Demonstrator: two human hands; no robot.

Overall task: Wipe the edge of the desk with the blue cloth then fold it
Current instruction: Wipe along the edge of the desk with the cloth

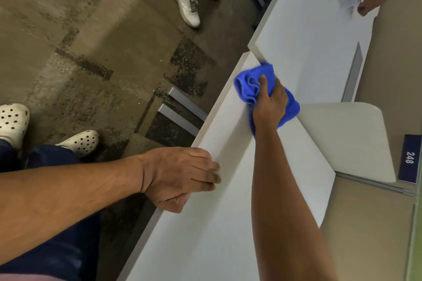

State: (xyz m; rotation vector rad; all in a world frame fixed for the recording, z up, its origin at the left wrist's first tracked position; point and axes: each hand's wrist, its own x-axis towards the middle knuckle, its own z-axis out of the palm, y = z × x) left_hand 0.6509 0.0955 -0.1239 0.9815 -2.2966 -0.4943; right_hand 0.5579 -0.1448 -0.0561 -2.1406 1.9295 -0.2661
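Keep right hand (270,102) bunched on blue cloth (250,85), pressing along bench (228,223) edge, left hand (180,175) flat, fingers (211,174) empty, steadying.

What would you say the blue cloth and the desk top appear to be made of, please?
Blue cloth: soft, fuzzy fabric, probably microfibre; it bunches into plump folds under the right hand. Desk: smooth, matte pale surface with a crisp square edge, likely laminate board, though that is a guess.

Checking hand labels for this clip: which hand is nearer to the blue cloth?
Right. The right hand is on the blue cloth, pressing it bunched against the desk edge. The left hand rests on that edge nearer the body, apart from the cloth.
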